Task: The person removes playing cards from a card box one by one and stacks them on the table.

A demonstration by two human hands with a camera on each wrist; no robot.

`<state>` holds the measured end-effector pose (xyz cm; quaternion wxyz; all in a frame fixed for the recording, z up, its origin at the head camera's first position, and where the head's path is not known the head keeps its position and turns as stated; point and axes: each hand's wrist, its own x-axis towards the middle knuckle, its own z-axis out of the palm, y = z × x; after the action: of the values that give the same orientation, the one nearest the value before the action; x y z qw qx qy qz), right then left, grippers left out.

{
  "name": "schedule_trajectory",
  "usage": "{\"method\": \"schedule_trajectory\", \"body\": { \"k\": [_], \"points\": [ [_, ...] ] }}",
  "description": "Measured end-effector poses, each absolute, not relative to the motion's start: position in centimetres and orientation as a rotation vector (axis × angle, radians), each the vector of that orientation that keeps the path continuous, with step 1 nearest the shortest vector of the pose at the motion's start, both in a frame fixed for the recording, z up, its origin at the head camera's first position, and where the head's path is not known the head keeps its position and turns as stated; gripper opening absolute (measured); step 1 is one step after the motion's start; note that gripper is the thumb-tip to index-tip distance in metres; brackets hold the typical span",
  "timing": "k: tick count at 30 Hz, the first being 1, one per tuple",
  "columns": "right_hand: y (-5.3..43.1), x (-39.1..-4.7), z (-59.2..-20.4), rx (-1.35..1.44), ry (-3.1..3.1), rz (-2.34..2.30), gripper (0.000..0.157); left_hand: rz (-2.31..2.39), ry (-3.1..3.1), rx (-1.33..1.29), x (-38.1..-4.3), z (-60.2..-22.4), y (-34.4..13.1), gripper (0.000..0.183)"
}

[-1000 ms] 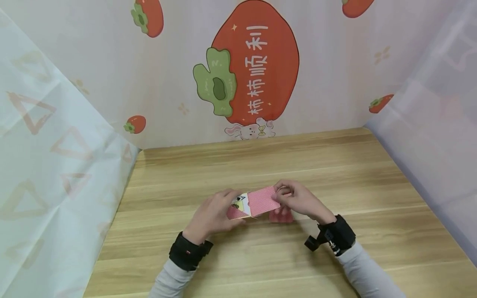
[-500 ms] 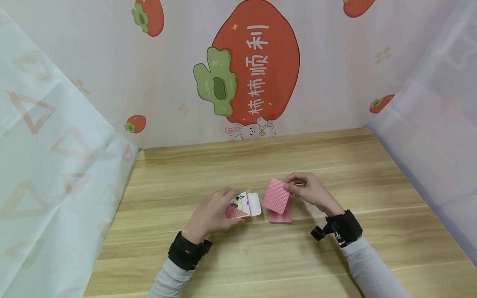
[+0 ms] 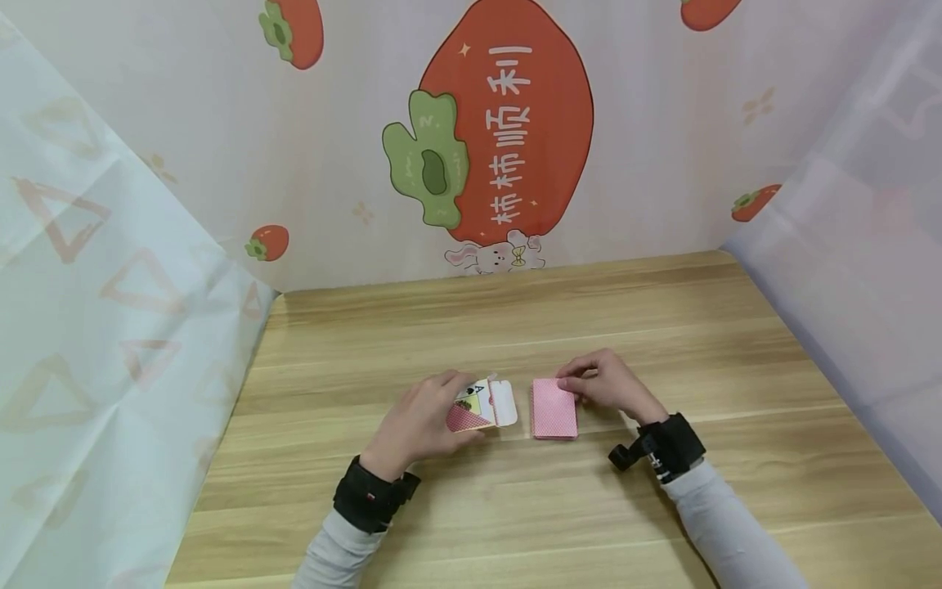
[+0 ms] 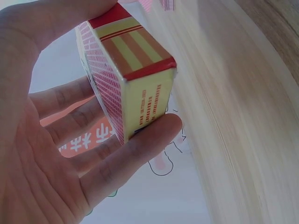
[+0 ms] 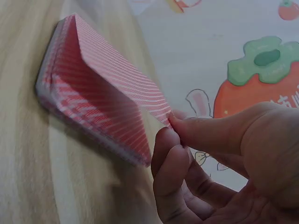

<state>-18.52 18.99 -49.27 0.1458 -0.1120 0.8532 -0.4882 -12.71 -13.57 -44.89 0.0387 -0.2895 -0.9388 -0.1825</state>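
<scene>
In the head view my left hand (image 3: 419, 425) grips a playing card box (image 3: 471, 411) with an ace picture on its upper face. The box's white end flap (image 3: 504, 403) hangs out toward the right. Up close in the left wrist view, thumb and fingers hold the box (image 4: 135, 60) by its narrow sides. My right hand (image 3: 607, 383) pinches a red-patterned playing card (image 5: 112, 70) at one corner. That card slants over a deck of matching cards (image 5: 93, 121) lying on the table, its far edge touching or nearly touching the deck. From above, the card covers most of the deck.
A wooden tabletop (image 3: 368, 335) lies under everything. Behind it hangs a backdrop (image 3: 331, 164) with printed persimmons, and pale sheets close off the left (image 3: 110, 327) and right sides. Black camera straps circle both wrists.
My right hand has drawn the card away from the box's mouth to the right, uncovering the white flap, then lowered it over the deck. My left hand and the box have hardly moved.
</scene>
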Motion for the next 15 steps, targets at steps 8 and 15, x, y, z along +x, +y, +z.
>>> {"method": "schedule_trajectory", "body": {
  "k": [8, 15],
  "points": [
    [18.1, -18.4, -49.8, -0.466, 2.762, -1.158, 0.007, -0.564, -2.875, -0.895, -12.7, -44.9, -13.6, 0.079],
    [17.6, -18.1, -49.9, -0.459, 2.817, -1.082, 0.008, -0.557, -2.882, -0.898, -12.6, -44.8, -13.7, 0.078]
  ]
}}
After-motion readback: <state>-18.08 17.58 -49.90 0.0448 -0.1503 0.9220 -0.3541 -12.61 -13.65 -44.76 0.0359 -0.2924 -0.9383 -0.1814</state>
